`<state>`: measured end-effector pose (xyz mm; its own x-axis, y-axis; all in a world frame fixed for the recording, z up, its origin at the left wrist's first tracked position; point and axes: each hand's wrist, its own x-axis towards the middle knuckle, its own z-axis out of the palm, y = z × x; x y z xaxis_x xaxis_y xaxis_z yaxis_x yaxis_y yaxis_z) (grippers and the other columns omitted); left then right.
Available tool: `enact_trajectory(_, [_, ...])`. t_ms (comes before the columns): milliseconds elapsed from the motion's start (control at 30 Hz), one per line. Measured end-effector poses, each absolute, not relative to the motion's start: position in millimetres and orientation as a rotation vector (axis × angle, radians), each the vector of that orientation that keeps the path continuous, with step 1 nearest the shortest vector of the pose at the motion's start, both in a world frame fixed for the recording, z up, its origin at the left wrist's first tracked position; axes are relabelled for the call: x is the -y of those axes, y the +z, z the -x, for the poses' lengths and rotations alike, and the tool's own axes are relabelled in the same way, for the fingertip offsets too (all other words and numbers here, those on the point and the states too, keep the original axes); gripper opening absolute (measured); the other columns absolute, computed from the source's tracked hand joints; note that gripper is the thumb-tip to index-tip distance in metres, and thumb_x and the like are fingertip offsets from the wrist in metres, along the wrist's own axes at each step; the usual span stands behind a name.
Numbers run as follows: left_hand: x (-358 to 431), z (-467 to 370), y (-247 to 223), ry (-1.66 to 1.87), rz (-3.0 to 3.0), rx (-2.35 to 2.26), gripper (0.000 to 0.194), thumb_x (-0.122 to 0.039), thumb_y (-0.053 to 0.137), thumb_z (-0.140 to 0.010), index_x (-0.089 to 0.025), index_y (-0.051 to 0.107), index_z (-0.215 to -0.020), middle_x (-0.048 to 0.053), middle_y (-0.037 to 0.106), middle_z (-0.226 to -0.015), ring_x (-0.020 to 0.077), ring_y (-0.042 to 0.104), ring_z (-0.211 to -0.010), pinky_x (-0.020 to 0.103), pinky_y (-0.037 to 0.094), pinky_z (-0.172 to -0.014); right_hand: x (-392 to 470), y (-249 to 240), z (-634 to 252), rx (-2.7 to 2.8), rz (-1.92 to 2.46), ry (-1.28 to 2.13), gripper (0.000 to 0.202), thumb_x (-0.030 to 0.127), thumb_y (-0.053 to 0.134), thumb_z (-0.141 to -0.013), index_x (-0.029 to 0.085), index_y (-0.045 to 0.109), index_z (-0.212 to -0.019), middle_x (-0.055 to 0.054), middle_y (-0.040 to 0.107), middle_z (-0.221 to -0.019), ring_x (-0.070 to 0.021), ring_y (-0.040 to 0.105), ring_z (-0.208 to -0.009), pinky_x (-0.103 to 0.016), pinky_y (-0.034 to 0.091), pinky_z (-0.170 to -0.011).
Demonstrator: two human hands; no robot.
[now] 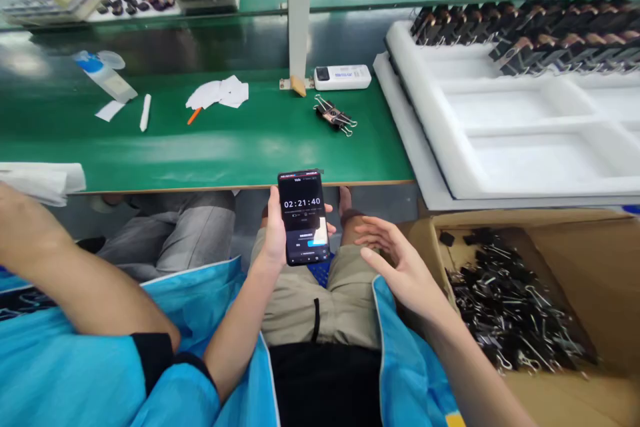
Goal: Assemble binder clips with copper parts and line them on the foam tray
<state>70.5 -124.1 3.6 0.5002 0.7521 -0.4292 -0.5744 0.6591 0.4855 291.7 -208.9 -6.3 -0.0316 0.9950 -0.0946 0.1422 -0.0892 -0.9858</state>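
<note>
My left hand [275, 230] is wrapped round a black smartphone [303, 220], held upright over my lap just off the table's front edge. Its lit screen shows a timer reading 02:21:40. To the right of the phone, my right hand [393, 257] hovers over my thigh with its fingers apart and nothing in them. Beyond the phone, binder clips [334, 115] with silver wire handles lie together on the green table [250, 153]. A cardboard box [590, 267] to my right holds a heap of black binder clips [510, 307].
A white foam tray [465, 140] at the right bears rows of clamped parts [545, 47]. A white device [343, 77] lies by the shelf post [299, 13]. Paper pieces [220, 92], a white stick [145, 113] and a bottle [107, 77] lie leftward. A co-worker's arm [85, 273] is at my left.
</note>
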Motion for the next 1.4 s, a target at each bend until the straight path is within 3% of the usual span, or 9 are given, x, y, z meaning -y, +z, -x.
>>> enact_trajectory(167, [129,-85,-1,0.763,-0.262,-0.667,0.102,-0.087,0.017,-0.091,-0.005,0.074,-0.111,0.02,0.078,-0.089,0.032,0.078,-0.078,0.04,0.063,-0.068,202,-18,-286,1.321,1.249,1.569,0.045,0.049,0.074,-0.093,0.023,0.061,-0.127,-0.01,0.071,-0.112,-0.0245,0.071,-0.091,-0.044,0.061,-0.087])
enact_trajectory(267, [132,-96,-4,0.763,-0.254,-0.664,0.098,-0.084,0.02,-0.094,-0.004,0.073,-0.115,0.02,0.079,-0.093,0.0337,0.078,-0.087,0.042,0.063,-0.076,195,-24,-272,1.294,1.127,1.69,0.047,0.047,0.076,-0.09,0.023,0.06,-0.127,-0.008,0.069,-0.114,-0.0245,0.07,-0.098,-0.041,0.06,-0.089])
enact_trajectory(567, [135,-106,-14,0.823,-0.222,-0.698,0.088,-0.081,0.033,-0.094,-0.005,0.074,-0.113,0.019,0.079,-0.096,0.0328,0.078,-0.089,0.041,0.063,-0.081,190,-39,-262,1.268,1.143,1.697,0.038,0.046,0.07,-0.092,0.02,0.062,-0.119,-0.006,0.07,-0.115,-0.0267,0.065,-0.107,-0.04,0.053,-0.096])
enact_trajectory(733, [135,-106,-15,0.825,-0.2,-0.724,0.087,-0.081,0.037,-0.093,-0.005,0.075,-0.11,0.019,0.08,-0.094,0.0325,0.078,-0.086,0.041,0.063,-0.08,189,-42,-263,1.284,1.183,1.686,0.04,0.055,0.066,-0.093,0.019,0.064,-0.113,-0.007,0.069,-0.113,-0.0274,0.064,-0.104,-0.039,0.052,-0.092])
enact_trajectory(833, [136,-105,-19,0.809,-0.166,-0.752,0.086,-0.082,0.041,-0.091,-0.006,0.076,-0.11,0.018,0.08,-0.092,0.0325,0.078,-0.085,0.041,0.064,-0.079,185,-40,-267,1.337,1.186,1.69,0.05,0.063,0.062,-0.096,0.018,0.065,-0.117,-0.008,0.07,-0.112,-0.0278,0.064,-0.104,-0.038,0.053,-0.09])
enact_trajectory(967, [138,-101,-26,0.84,-0.13,-0.797,0.082,-0.08,0.041,-0.092,-0.009,0.077,-0.111,0.015,0.08,-0.091,0.0315,0.079,-0.087,0.038,0.064,-0.077,181,-43,-274,1.341,1.226,1.632,0.062,0.07,0.056,-0.098,0.019,0.06,-0.133,-0.006,0.072,-0.098,-0.0252,0.067,-0.089,-0.037,0.054,-0.081])
enact_trajectory(1133, [139,-99,-31,0.898,-0.087,-0.834,0.081,-0.078,0.035,-0.095,-0.011,0.076,-0.115,0.014,0.08,-0.09,0.0311,0.079,-0.089,0.037,0.064,-0.075,179,-47,-281,1.386,1.211,1.61,0.059,0.065,0.055,-0.101,0.021,0.057,-0.14,-0.006,0.073,-0.098,-0.0241,0.069,-0.085,-0.038,0.055,-0.079])
enact_trajectory(1300, [141,-99,-35,0.824,-0.075,-0.83,0.091,-0.084,0.032,-0.092,-0.007,0.076,-0.111,0.018,0.08,-0.091,0.0331,0.079,-0.087,0.04,0.064,-0.074,179,-43,-284,1.513,1.218,1.59,0.042,0.054,0.057,-0.102,0.019,0.068,-0.123,-0.007,0.074,-0.105,-0.0256,0.07,-0.095,-0.04,0.055,-0.09])
enact_trajectory(1400, [142,-99,-39,0.816,-0.091,-0.848,0.092,-0.085,0.032,-0.091,-0.007,0.076,-0.111,0.018,0.08,-0.091,0.0332,0.079,-0.087,0.04,0.064,-0.075,179,-44,-284,1.573,1.244,1.534,0.038,0.05,0.059,-0.101,0.019,0.069,-0.121,-0.007,0.074,-0.104,-0.0263,0.071,-0.094,-0.039,0.057,-0.087])
